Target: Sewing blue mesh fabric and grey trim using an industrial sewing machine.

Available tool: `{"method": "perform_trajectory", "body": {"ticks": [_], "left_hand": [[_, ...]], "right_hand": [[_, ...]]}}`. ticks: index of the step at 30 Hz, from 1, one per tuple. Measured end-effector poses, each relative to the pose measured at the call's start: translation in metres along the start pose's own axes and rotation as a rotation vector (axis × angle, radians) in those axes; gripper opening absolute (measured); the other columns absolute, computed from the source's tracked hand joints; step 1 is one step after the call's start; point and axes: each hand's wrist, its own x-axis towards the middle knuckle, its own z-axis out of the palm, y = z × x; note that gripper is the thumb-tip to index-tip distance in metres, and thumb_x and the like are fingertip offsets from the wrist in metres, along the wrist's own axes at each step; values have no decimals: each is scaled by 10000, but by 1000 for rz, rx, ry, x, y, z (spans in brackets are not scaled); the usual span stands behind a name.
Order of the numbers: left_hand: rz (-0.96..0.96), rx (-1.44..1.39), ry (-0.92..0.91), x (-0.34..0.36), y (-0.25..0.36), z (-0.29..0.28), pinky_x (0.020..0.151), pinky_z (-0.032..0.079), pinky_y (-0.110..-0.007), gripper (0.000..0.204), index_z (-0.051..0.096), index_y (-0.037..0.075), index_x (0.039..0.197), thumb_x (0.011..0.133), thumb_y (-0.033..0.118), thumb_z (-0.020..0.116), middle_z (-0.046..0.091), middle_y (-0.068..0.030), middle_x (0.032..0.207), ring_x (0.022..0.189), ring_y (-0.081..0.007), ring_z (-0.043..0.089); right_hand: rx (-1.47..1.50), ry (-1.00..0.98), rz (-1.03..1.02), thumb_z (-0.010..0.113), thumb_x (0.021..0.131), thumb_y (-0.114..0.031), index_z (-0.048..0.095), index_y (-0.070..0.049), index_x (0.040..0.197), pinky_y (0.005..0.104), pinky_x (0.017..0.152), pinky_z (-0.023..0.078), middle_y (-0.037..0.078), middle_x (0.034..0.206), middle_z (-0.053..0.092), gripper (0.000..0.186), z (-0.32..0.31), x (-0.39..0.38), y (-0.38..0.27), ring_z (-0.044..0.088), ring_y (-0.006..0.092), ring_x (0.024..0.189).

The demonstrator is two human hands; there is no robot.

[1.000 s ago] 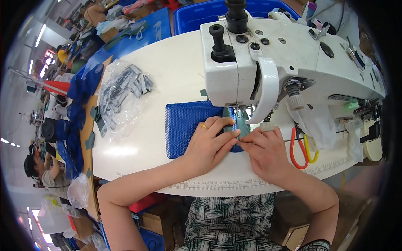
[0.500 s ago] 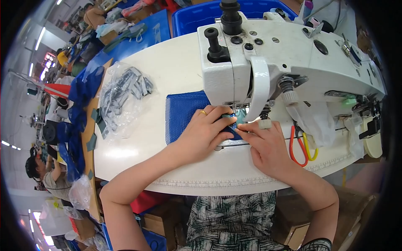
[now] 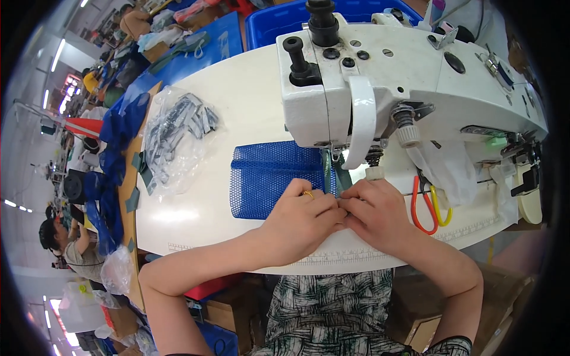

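Left hand [image 3: 306, 224] and right hand [image 3: 377, 212] meet at blue mesh piece [image 3: 267, 187]

Curled knuckles hide the contact, so I cannot tell what either grip pinches, if anything. The blue mesh piece lies flat on the white surface [image 3: 249, 89] beside the white sewing machine [image 3: 415, 68], long axis left to right, a green strip [image 3: 328, 169] (partly covered) along its right edge. Leftward, the cluttered workroom [image 3: 71, 98] blurs.

The left fisheye lens on my head looks down from close above my left hand [image 3: 303, 224], right hand [image 3: 376, 212] and the sewing machine [image 3: 415, 74], its wide field reaching a distant co-worker [image 3: 80, 252] at the left rim.
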Motion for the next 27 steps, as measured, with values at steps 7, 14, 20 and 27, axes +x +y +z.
{"method": "perform_trajectory", "body": {"ticks": [7, 14, 20, 27], "left_hand": [[-61, 98, 46, 1, -25, -8, 1005, 356, -465, 584, 649, 91, 1298, 828, 387, 831, 611, -72, 1223, 1087, -260, 564], [-60, 31, 48, -3, -27, 3, 1052, 339, -474, 582, 631, 82, 1346, 844, 315, 809, 570, -93, 1347, 1209, -272, 539], [-94, 36, 49, -4, -24, 8, 1076, 332, -481, 609, 610, 78, 1387, 849, 298, 791, 551, -93, 1395, 1268, -284, 519], [-92, 72, 74, 0, -27, 8, 1090, 335, -494, 604, 613, 72, 1388, 863, 312, 791, 548, -104, 1392, 1274, -300, 513]], "right_hand": [[-35, 39, -52, 819, 732, -155, 741, -94, 872, 395, 846, 472, -18, 978, 706, 171, -2, -1, 3, 636, 202, 901], [-76, 46, -14, 829, 721, -180, 772, -101, 906, 421, 879, 431, -25, 1026, 698, 209, -5, -1, -2, 582, 246, 981], [-122, 41, -8, 833, 717, -184, 773, -106, 908, 429, 878, 430, -20, 1038, 698, 215, -6, -1, -1, 575, 267, 993], [-116, 40, 36, 839, 732, -192, 769, -99, 948, 440, 904, 440, -5, 1044, 717, 246, -5, 1, 0, 595, 277, 1012]]}}
